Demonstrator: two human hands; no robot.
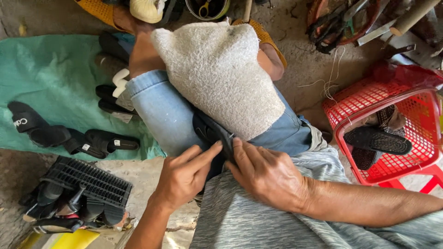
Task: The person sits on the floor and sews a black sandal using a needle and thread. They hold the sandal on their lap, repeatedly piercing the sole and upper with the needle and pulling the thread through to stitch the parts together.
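The left hand and the right hand meet on a black sandal that lies in the person's lap, wedged against the jeans on the thigh. The left grip pinches the sandal's near edge, thumb and forefinger pressed flat along it; the right grip clamps the same edge from the other side, fingertips touching the dark material just beside the left thumb. Both grips are clenched on the sandal, neither released.

Just beyond the two grips, a rough off-white towel drapes over the knee and covers the far end of the sandal (how much of it lies hidden underneath cannot be told). Below the right hand, a grey striped shirt fills the near foreground.

Well to the left of the left grip, several more black sandals lie scattered on a green cloth spread over the floor. Nearer to that hand, low and to its left, a black plastic crate sits with dark footwear pieces tucked against it. Well to the right of the right grip stands a red plastic basket, holding a dark sole. Beyond it, a heap of tools rests on the bare concrete floor.
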